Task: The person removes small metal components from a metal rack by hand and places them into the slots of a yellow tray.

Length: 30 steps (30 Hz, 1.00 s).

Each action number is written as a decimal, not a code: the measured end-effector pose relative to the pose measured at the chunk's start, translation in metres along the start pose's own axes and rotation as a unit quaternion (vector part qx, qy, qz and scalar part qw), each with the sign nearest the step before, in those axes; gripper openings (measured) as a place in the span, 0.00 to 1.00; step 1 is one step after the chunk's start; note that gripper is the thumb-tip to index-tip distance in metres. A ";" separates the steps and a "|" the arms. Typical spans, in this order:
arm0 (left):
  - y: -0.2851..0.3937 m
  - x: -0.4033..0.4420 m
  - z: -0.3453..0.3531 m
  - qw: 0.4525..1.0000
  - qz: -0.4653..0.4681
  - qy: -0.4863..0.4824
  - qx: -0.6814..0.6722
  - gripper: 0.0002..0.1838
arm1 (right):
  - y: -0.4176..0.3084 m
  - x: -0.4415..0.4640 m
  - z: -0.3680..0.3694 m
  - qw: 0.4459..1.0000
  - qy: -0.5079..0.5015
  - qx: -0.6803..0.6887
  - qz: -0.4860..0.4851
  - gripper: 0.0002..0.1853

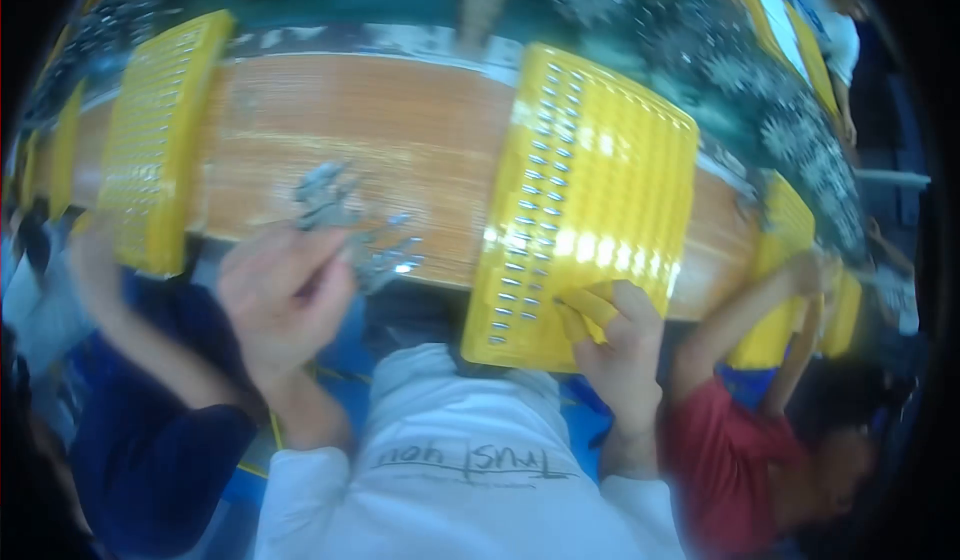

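Observation:
My left hand is closed, thumb against the fingers, beside a small pile of shiny metal parts on the wooden table. Blur hides what it pinches, if anything. More of these loose metal parts lie just to the right of its fingertips. A yellow ribbed tray lies in front of my right side, with small metal pieces lined up in two columns along its left part. My right hand is over the tray's lower edge, fingers pinched near the columns' lower end; the thing between them is too small to name.
Another filled yellow tray stands to the left, and one more to the right. Metal parts are heaped on the green surface beyond the wooden table. Co-workers' arms reach in from both sides.

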<state>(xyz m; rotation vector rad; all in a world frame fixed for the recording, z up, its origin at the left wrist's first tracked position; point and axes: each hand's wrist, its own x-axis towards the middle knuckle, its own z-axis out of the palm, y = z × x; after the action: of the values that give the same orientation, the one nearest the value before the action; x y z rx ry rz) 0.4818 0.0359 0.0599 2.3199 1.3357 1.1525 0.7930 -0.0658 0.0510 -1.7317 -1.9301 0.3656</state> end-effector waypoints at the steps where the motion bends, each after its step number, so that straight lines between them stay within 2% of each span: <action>1: 0.000 0.003 0.002 1.000 -0.005 -0.007 -0.010 0.13 | 0.002 -0.003 0.000 1.000 -0.028 -0.010 0.005 0.15; 4: 0.005 0.003 0.005 1.000 -0.002 -0.008 -0.014 0.13 | 0.001 -0.015 0.001 0.998 -0.054 -0.012 0.010 0.17; 6: 0.004 0.003 0.007 1.000 0.007 -0.002 -0.007 0.13 | 0.001 -0.020 0.005 0.993 -0.114 -0.017 0.007 0.12; 10: 0.005 0.001 0.008 1.000 0.007 -0.005 -0.017 0.13 | -0.005 -0.020 0.012 0.987 -0.158 -0.009 -0.010 0.09; 12: 0.005 -0.001 0.007 1.000 0.005 -0.006 -0.017 0.13 | -0.007 -0.017 0.015 0.983 -0.181 -0.007 -0.020 0.04; 16: 0.005 -0.004 0.005 1.000 -0.002 0.000 -0.012 0.13 | -0.007 -0.015 0.018 0.985 -0.172 -0.006 -0.010 0.05; 18: 0.006 -0.005 0.004 1.000 -0.009 -0.003 -0.011 0.13 | -0.009 -0.012 0.016 0.972 -0.233 -0.039 0.010 0.04; 21: 0.006 -0.004 0.005 1.000 0.014 0.003 -0.006 0.13 | -0.019 -0.005 0.014 0.967 -0.243 -0.075 -0.009 0.04; 24: 0.007 -0.005 0.004 1.000 -0.002 -0.004 -0.005 0.12 | -0.025 -0.002 0.017 0.954 -0.272 -0.120 -0.039 0.02; 28: 0.007 -0.008 0.002 1.000 -0.012 -0.013 -0.008 0.11 | -0.025 0.000 0.019 0.962 -0.233 -0.131 -0.047 0.03; 30: 0.006 -0.007 0.000 1.000 -0.015 -0.019 -0.001 0.11 | -0.023 0.002 0.007 0.967 -0.233 -0.098 -0.015 0.03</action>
<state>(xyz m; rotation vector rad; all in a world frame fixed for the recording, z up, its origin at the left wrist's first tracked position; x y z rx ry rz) 0.4837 0.0263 0.0595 2.2995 1.3520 1.0952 0.7695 -0.0658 0.0574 -1.8620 -2.3885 0.6379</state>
